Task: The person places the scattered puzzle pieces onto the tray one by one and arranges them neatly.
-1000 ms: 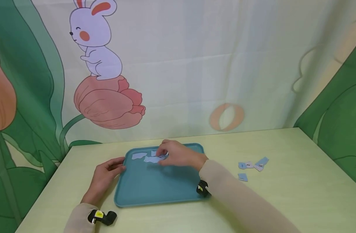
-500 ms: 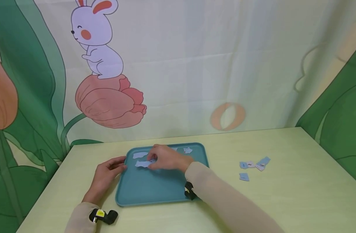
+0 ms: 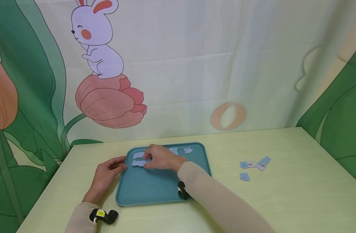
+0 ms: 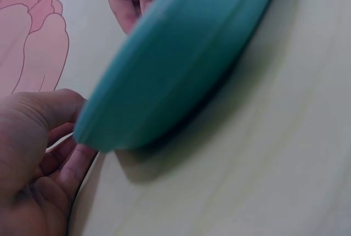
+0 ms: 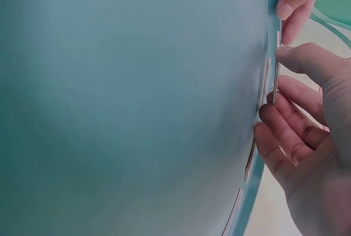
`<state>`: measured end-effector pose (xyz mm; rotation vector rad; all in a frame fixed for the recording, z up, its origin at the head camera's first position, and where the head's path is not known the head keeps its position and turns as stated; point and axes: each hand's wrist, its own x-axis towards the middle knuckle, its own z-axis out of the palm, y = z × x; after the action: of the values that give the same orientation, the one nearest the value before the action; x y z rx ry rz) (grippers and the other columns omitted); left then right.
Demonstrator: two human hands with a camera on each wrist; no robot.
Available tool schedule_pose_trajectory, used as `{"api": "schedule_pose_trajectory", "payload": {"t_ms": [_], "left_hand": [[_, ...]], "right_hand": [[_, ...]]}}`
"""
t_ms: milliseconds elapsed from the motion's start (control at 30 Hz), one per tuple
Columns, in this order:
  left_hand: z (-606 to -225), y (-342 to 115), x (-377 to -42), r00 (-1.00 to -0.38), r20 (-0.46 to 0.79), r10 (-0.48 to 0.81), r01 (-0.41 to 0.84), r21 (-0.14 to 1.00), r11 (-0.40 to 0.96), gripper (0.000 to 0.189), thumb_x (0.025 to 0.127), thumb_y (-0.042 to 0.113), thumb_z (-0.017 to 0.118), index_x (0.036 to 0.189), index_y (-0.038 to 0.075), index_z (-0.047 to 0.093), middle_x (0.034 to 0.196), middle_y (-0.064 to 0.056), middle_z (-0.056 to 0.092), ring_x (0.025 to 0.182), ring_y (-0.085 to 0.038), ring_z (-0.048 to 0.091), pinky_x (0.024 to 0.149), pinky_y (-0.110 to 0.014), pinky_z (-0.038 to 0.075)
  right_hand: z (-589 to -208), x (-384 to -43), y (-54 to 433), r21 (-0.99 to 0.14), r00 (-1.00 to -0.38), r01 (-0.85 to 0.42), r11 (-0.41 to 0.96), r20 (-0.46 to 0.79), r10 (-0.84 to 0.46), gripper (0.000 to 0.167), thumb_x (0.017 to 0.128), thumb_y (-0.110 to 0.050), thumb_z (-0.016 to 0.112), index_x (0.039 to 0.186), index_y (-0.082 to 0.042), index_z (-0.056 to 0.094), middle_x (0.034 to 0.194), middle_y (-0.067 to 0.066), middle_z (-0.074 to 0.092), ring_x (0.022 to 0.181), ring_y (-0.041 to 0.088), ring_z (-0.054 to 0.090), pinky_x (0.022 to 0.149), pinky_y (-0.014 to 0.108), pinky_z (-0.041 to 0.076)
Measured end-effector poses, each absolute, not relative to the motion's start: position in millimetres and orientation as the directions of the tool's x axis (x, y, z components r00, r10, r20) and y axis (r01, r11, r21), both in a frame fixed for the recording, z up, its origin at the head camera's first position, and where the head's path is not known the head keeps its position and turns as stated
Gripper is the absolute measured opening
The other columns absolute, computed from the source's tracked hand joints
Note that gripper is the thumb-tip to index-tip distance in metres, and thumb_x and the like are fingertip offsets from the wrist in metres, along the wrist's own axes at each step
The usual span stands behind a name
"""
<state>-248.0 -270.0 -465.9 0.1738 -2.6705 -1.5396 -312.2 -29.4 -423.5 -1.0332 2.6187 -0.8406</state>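
On the blue-green tray (image 3: 149,191), my right hand (image 3: 163,158) pinches a pale blue, wavy-edged puzzle piece (image 3: 138,163) between thumb and fingers. In the right wrist view that puzzle piece (image 5: 276,68) shows edge-on as a thin card, just over the tray. Right behind it lies another pale puzzle piece (image 3: 139,155). Two more, a pale piece (image 3: 174,150) and a small printed piece (image 3: 188,150), lie along the tray's far side. My left hand (image 3: 105,174) grips the tray's left rim; the left wrist view has the thumb on the rim and fingers lower down.
To the right of the tray, several small blue and white printed pieces (image 3: 248,164) lie on the pale yellow table (image 3: 297,194), one piece (image 3: 244,176) nearer the front. A curtain (image 3: 181,81) with a rabbit and tulips hangs behind the table.
My right hand has moved left across the tray with the puzzle piece, bringing it just in front of the far-left piece. The small printed piece at the back right came into view. My left hand stays put.
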Motion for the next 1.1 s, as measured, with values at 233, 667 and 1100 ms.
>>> {"api": "schedule_pose_trajectory", "payload": {"t_ms": [233, 667, 1100], "left_hand": [[-464, -269, -247, -0.992, -0.011, -0.124, -0.072, 0.866, 0.494, 0.044, 0.105, 0.012, 0.068, 0.147, 0.001, 0.061, 0.139, -0.02, 0.066, 0.125, -0.032, 0.063, 0.099, -0.023, 0.054], [-466, -270, -247, -0.993, -0.004, -0.115, -0.059, 0.875, 0.481, 0.044, 0.104, 0.013, 0.07, 0.146, 0.0, 0.062, 0.138, -0.02, 0.067, 0.124, -0.031, 0.064, 0.091, -0.013, 0.052], [-465, -270, -247, -0.993, -0.002, -0.114, -0.058, 0.871, 0.488, 0.044, 0.105, 0.013, 0.069, 0.147, 0.0, 0.061, 0.139, -0.02, 0.066, 0.124, -0.031, 0.064, 0.093, -0.015, 0.052]], "right_hand": [[-426, -315, -34, -0.529, -0.731, -0.582, 0.617, 0.01, -0.682, 0.022, 0.096, -0.026, 0.082, 0.113, -0.013, 0.078, 0.106, -0.004, 0.06, 0.096, 0.011, 0.059, 0.089, 0.021, 0.051], [-423, -313, -39, -0.431, -0.725, -0.619, 0.656, -0.006, -0.688, 0.025, 0.098, -0.027, 0.079, 0.119, -0.013, 0.077, 0.111, -0.003, 0.06, 0.098, 0.011, 0.058, 0.09, 0.023, 0.051], [-421, -311, -41, -0.395, -0.717, -0.64, 0.659, 0.0, -0.697, 0.028, 0.099, -0.027, 0.078, 0.122, -0.013, 0.078, 0.111, -0.002, 0.062, 0.1, 0.01, 0.059, 0.092, 0.021, 0.051]]}}
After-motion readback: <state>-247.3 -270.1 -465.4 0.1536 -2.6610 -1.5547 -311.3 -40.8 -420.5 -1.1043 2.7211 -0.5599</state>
